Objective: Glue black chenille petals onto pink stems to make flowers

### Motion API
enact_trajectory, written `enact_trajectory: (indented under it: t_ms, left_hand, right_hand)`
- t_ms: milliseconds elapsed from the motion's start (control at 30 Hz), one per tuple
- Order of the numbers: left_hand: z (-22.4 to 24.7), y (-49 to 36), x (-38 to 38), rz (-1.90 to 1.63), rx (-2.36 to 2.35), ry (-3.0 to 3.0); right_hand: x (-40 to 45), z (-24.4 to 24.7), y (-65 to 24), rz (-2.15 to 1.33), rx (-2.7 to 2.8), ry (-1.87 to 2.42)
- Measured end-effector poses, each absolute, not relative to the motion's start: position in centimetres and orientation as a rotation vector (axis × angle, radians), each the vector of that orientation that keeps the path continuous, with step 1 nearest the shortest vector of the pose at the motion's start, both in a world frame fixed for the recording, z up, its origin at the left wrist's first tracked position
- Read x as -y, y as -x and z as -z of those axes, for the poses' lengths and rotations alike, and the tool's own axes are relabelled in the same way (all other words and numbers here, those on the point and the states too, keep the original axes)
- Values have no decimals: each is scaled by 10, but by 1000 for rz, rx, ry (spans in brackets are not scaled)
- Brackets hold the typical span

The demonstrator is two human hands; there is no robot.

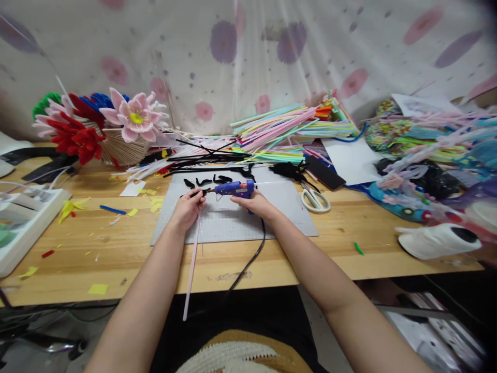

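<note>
Two bare hands at work over one grey board (229, 228) on a wooden tabletop (135, 267); clock positions read from the board's centre, left to right.

Far nine o'clock: white plastic case (58, 207), contents unclear. Nine o'clock, nearer: yellow fuzzy star-shaped piece (73, 208).

Ten o'clock: group of fuzzy chenille flowers (134, 115), red and pink, the largest pale pink with a yellow centre.

Eight o'clock: yellow scrap (98, 289), near the tabletop's front edge. Nine o'clock: short blue strip (112, 210).

Left hand (189, 210), upper left of the board: grip narrow, pinched on a pink stem (191, 280) that runs down towards six o'clock, past the tabletop's edge. Dark piece at the fingertips; whether joined to the stem cannot be told.

Eleven to twelve o'clock: row of small black chenille pieces (222, 178) on the board; behind them, a bundle of black stems (209, 159).

Centre: blue glue gun (235, 188), nozzle to nine o'clock just beside the left fingertips, translucent stick out of its rear, black cable (248, 269) trailing towards seven.

Right hand (254, 203): grip closed around the glue gun's handle.

One o'clock: heap of pastel chenille stems (279, 127).

Three o'clock: pale-handled scissors (315, 199), at the board's edge. Two o'clock: dark flat slab (325, 172), then white sheet (349, 160).

Far three o'clock: white spool (438, 240), lying on its side.
</note>
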State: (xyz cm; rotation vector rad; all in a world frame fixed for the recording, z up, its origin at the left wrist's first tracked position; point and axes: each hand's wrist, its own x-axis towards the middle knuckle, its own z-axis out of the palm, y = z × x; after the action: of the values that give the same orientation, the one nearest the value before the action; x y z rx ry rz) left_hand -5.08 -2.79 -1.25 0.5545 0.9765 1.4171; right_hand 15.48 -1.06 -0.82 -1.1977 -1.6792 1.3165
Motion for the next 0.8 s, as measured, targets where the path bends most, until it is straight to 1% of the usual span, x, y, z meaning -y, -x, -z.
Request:
enact_trajectory:
  t_ms: [267,433,667,800]
  left_hand:
    - [14,52,28,-1415,-956,-558]
    - [12,52,29,-1440,-925,-543]
    - [3,59,29,-1579,-717,-383]
    - [0,65,30,-1618,-615,-249]
  right_hand:
    - [11,4,-158,-1275,1695,1208]
    - [4,12,-159,-1181,1603,1353]
    - [-11,8,-198,-808,1402,1457]
    - [-21,12,-236,-565,1369,1667]
